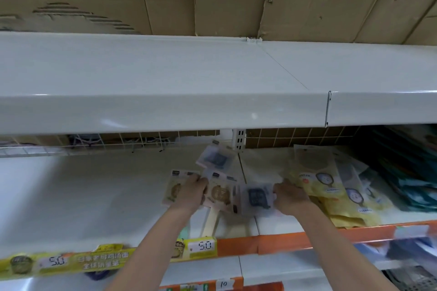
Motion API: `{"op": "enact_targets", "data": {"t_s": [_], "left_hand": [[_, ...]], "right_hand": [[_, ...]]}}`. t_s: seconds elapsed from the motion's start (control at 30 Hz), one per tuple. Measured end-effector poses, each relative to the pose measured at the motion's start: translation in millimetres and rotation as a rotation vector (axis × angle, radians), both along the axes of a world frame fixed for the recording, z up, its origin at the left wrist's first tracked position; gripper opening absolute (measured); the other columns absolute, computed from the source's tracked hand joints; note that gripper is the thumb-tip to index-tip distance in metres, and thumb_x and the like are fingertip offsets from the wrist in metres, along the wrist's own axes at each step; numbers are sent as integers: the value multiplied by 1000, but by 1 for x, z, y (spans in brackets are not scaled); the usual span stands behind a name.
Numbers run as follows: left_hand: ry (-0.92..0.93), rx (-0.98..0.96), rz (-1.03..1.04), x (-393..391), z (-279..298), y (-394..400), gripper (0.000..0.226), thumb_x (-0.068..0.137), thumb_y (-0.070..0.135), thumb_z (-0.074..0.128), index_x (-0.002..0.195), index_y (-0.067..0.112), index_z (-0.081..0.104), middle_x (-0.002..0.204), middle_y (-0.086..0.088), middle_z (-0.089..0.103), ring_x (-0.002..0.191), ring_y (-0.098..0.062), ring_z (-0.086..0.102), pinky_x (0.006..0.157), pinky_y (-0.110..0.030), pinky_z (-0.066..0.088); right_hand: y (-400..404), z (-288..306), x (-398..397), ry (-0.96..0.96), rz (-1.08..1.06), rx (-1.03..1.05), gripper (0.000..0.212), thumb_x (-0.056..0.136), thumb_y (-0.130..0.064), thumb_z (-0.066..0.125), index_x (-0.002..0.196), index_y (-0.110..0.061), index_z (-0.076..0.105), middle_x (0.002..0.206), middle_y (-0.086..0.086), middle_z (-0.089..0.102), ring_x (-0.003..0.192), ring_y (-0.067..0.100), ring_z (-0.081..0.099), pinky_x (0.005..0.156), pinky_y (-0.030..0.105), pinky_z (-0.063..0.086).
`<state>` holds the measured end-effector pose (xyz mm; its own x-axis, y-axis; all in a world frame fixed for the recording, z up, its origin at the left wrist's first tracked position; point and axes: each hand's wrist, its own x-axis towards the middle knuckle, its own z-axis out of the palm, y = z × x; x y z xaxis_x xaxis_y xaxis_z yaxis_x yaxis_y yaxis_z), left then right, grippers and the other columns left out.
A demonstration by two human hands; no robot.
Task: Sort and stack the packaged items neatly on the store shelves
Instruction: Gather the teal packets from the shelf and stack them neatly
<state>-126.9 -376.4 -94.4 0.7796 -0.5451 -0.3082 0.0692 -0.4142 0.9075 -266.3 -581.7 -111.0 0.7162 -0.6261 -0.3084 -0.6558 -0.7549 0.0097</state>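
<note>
On the middle shelf (71,196) lie several flat clear packets. My left hand (192,192) grips packets with a round tan item (221,192) inside, fanned out at the shelf's centre. My right hand (289,197) holds the edge of a packet with a dark blue square item (256,197). A similar dark blue packet (216,157) lies farther back. A heap of yellow packets (331,186) lies just right of my right hand.
A white upper shelf (165,82) overhangs the work area, with cardboard behind it. A wire grid backs the middle shelf. Dark teal goods (406,172) fill the far right. Yellow price labels (203,247) run along the orange front rail. More shelves sit below.
</note>
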Motion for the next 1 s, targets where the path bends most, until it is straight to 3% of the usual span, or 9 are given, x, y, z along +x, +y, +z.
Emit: {"op": "enact_targets", "data": {"t_s": [0.2,0.3,0.4,0.5,0.6,0.73,0.8,0.87,1.0], "left_hand": [[-44,-168,211,12,-3,41,22,95,9,42,74,11,39,59,-2,42,52,-15,38,51,-28,23],[-149,-2,199,9,-17,63,18,91,14,45,74,9,41,66,-5,41,57,-18,39,55,-33,26],[-89,85,85,16,-41,81,25,62,-16,50,69,4,64,58,-7,53,46,-20,53,36,-25,40],[-508,439,-76,8,-48,94,11,66,5,73,72,7,64,73,-14,62,62,-31,62,50,-32,53],[-513,635,-67,9,-45,97,26,95,41,41,99,21,56,101,-3,54,106,-24,54,87,-32,42],[-573,724,-34,23,-40,102,35,95,46,33,94,20,56,100,-3,59,105,-23,56,84,-31,40],[-475,640,59,37,-42,103,40,94,52,36,89,15,52,94,-4,57,100,-26,57,80,-32,39],[-358,555,112,49,-42,97,42,94,52,41,102,12,52,105,-8,55,107,-30,55,83,-34,38],[-309,467,58,68,-48,78,59,90,56,48,121,6,53,119,-15,57,110,-32,55,90,-38,45]], "right_hand": [[14,25,9,-280,-209,6,28,98,-20,37,116,-10,56,109,3,56,100,19,57,80,27,44],[43,35,28,-406,-216,242,23,101,-21,37,105,-11,58,104,1,57,94,15,58,88,30,47],[84,33,56,-486,-345,655,15,94,-20,48,87,-12,57,69,1,49,58,12,45,57,26,41],[123,19,76,-503,-340,830,7,87,-14,50,88,-13,57,73,1,51,65,16,50,57,25,44],[151,14,90,-528,-267,799,24,91,-17,47,113,-14,57,87,2,53,78,17,53,69,29,51],[170,6,100,-484,-245,859,31,93,-23,48,123,-18,51,110,5,57,82,14,52,53,19,35],[170,3,101,-390,-158,742,14,94,-24,46,93,-15,57,90,3,57,74,14,51,51,20,32],[161,1,100,-321,-140,600,28,94,-26,46,67,-17,46,68,-1,48,59,12,46,47,21,31],[128,-5,91,-383,-310,320,34,89,-45,53,95,-12,57,95,6,63,85,21,62,69,25,51]]}}
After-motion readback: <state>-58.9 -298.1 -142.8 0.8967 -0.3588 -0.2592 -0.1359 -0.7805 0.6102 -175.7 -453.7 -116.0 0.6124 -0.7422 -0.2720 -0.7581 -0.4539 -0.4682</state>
